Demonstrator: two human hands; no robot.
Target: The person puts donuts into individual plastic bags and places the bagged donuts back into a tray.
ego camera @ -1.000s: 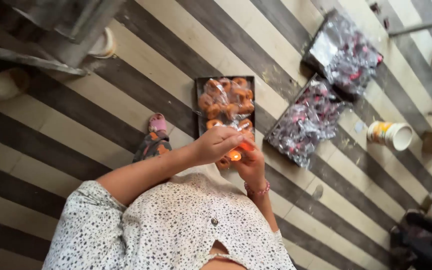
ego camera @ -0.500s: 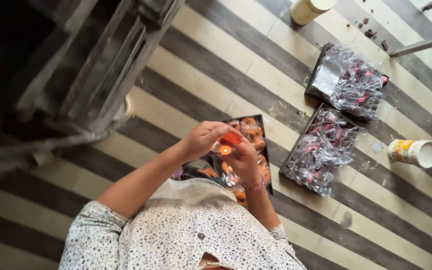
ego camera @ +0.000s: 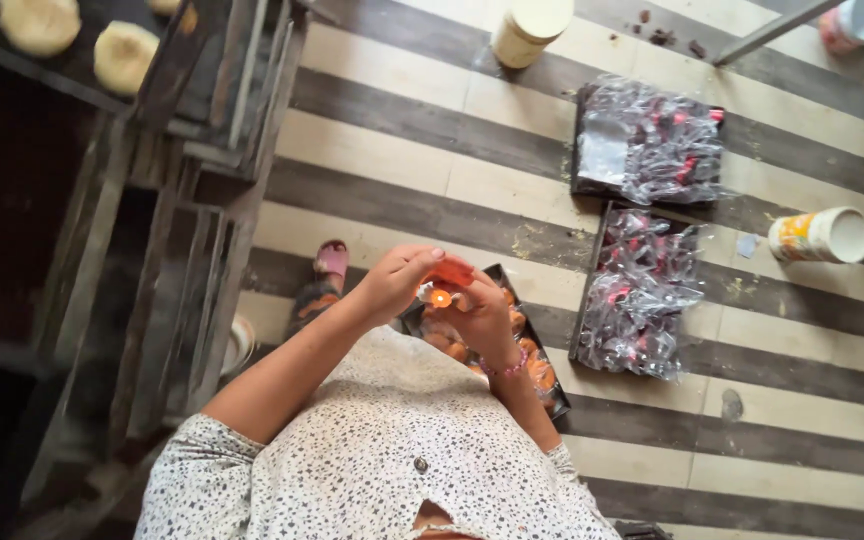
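Both my hands meet in front of my chest over a small orange clay lamp (ego camera: pixel 441 296). My left hand (ego camera: pixel 399 280) pinches it from the left with fingers curled, and my right hand (ego camera: pixel 480 312), a pink bead bracelet on its wrist, holds it from the right. Directly below them a dark tray (ego camera: pixel 555 400) of several similar orange pieces rests on the striped floor.
Two dark trays (ego camera: pixel 582 180) (ego camera: pixel 580 345) covered in crinkled clear plastic with red pieces lie to the right. A printed cup (ego camera: pixel 820 236) stands further right, a cream jar (ego camera: pixel 530 30) at the top. Dark wooden racks (ego camera: pixel 182 220) with pale round pieces fill the left. My sandalled foot (ego camera: pixel 324 280) is near them.
The view has swung left and down, bringing the wooden racks into view. My hands stayed together on the orange lamp while the trays shifted right in the picture.
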